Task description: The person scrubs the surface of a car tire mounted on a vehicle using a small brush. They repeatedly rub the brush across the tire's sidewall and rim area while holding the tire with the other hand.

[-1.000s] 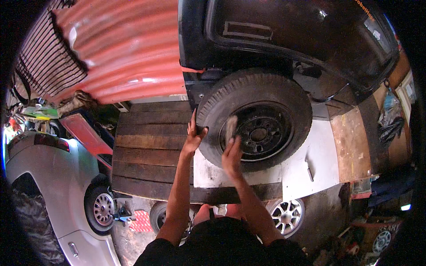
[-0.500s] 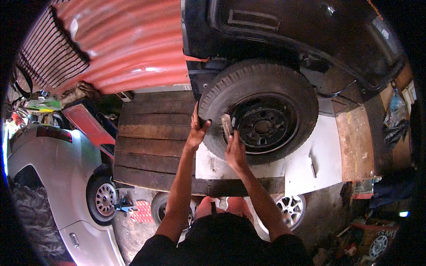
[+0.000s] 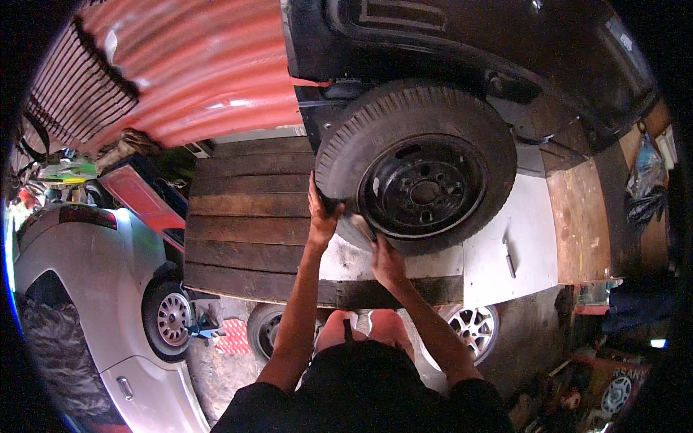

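A tyre (image 3: 339, 155) on a black steel rim (image 3: 393, 209) stands, seemingly tilted, over the wooden bench and white sheets. My left hand (image 3: 323, 216) grips the tyre's lower left edge, thumb on the sidewall and fingers pointing up along the tread. In my right hand (image 3: 388, 261) is a flat tool that looks like a brush (image 3: 362, 226), pale at the end and dark near my fingers. It meets the sidewall just below the rim's lower left. Motion blur hides its exact kind.
A black car body panel (image 3: 433, 50) overhangs behind the tyre. The plank bench (image 3: 245, 231) extends left; a thin metal rod (image 3: 510, 260) lies on the white sheet (image 3: 530, 238). Below are an alloy wheel (image 3: 473, 328) and another wheel (image 3: 266, 335). A silver car (image 3: 108, 281) stands left.
My right hand has drawn the brush-like tool down and slightly left along the sidewall, away from the rim. The left hand keeps its grip. The whole view has shifted slightly.
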### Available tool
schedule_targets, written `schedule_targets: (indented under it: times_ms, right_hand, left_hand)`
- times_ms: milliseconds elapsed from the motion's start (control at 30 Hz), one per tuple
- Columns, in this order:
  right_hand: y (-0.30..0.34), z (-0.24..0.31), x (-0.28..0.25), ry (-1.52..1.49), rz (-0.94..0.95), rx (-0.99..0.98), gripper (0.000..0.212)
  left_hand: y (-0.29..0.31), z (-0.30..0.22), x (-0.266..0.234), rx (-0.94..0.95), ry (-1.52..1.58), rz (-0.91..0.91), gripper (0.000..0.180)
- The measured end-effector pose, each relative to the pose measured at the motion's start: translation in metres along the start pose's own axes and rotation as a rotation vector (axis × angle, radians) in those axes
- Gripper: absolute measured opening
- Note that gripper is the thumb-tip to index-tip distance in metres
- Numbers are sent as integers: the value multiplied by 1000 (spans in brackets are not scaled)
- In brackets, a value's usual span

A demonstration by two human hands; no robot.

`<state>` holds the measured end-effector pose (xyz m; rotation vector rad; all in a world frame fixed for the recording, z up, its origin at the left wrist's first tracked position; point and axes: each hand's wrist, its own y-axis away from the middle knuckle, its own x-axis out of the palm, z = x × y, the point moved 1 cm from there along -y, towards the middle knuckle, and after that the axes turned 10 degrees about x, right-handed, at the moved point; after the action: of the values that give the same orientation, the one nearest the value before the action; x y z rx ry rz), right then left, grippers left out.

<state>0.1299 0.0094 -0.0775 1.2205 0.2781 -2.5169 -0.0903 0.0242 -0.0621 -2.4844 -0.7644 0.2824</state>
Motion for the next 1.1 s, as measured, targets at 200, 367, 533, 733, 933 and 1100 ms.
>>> schedule_targets:
  times_ms: [200,367,533,733,933,1100]
  right_hand:
    - [24,-79,5,161,159,-34,37]
    - [67,-140,-36,212,129,284,47]
    - [81,-159,-92,27,-87,304,42]
    - [35,-165,-165,-259,-248,369,37]
    - [-62,-132,-252,-130,-388,-68,44]
    - [-124,-60,-301,-44,-241,-365,40]
  left_hand:
    - [13,-6,-4,-114,179,-7,101]
    - [29,-23,8,-169,135,-42,104]
    - [45,-27,22,-113,72,-118,106]
    - [50,-61,69,59,-368,-233,91]
    - [63,-101,148,128,-287,-105,84]
    - [78,-123,222,130,-313,2,80]
